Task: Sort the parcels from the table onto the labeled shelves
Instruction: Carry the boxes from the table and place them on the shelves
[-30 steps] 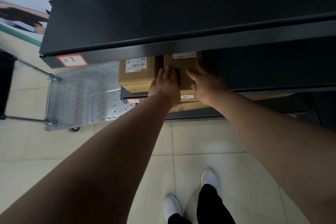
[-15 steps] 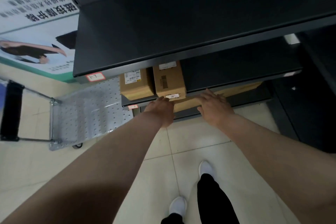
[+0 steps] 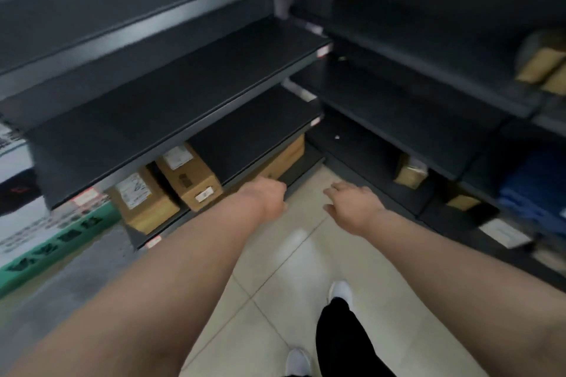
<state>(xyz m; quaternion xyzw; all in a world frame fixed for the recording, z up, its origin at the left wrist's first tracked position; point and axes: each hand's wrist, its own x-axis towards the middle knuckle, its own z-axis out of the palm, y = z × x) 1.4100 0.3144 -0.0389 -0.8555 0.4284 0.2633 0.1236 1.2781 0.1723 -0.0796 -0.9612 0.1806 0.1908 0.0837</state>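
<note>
Parcels (image 3: 190, 177) rest on shelf (image 3: 260, 131) beside left hand (image 3: 264, 196).

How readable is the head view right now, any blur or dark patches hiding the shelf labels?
Head view: motion blur smears the whole frame, so the shelf label and parcel stickers are illegible; the shelf interiors are dim; the left hand and right hand show clearly, both empty.

Our left hand (image 3: 266, 197) and right hand (image 3: 352, 206) hang empty above the tiled floor (image 3: 275, 257), near the low shelf (image 3: 245, 138) where a parcel (image 3: 144, 205) and a second parcel (image 3: 191, 177) stand side by side; the left one seems loosely curled.
</note>
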